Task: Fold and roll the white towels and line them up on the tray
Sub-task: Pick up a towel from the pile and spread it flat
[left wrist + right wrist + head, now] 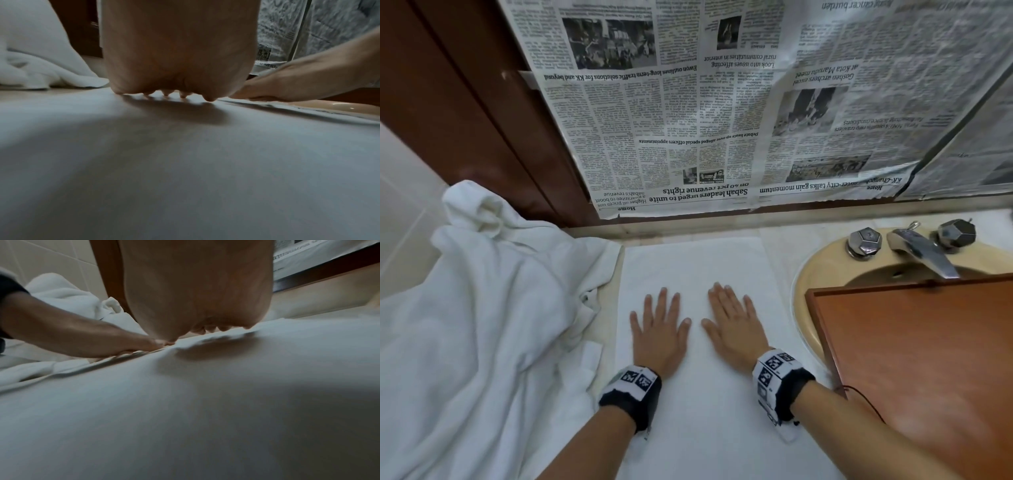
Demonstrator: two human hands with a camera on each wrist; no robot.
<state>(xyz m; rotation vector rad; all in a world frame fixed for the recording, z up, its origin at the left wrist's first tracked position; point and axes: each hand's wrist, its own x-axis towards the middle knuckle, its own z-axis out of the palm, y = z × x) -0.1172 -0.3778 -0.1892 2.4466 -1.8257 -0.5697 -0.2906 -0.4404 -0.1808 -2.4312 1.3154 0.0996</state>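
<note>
A white towel (695, 260) lies flat in a long strip on the counter, running from the back wall toward me. My left hand (659, 327) and right hand (732, 322) press palm-down on it side by side, fingers straight and spread, holding nothing. The left wrist view shows the left hand (176, 65) flat on the towel (185, 162) with the right hand (287, 87) beside it. From the right wrist, the right hand (197, 296) lies on the towel (205, 410), the left hand (98, 340) at its left edge. A wooden tray (914, 359) sits right of the towel.
A heap of crumpled white towels (482, 325) fills the left of the counter. The tray rests over a beige sink (822, 270) with a chrome tap (921, 251) and two knobs. Newspaper (722, 102) covers the wall behind; a dark wooden frame (465, 102) stands at back left.
</note>
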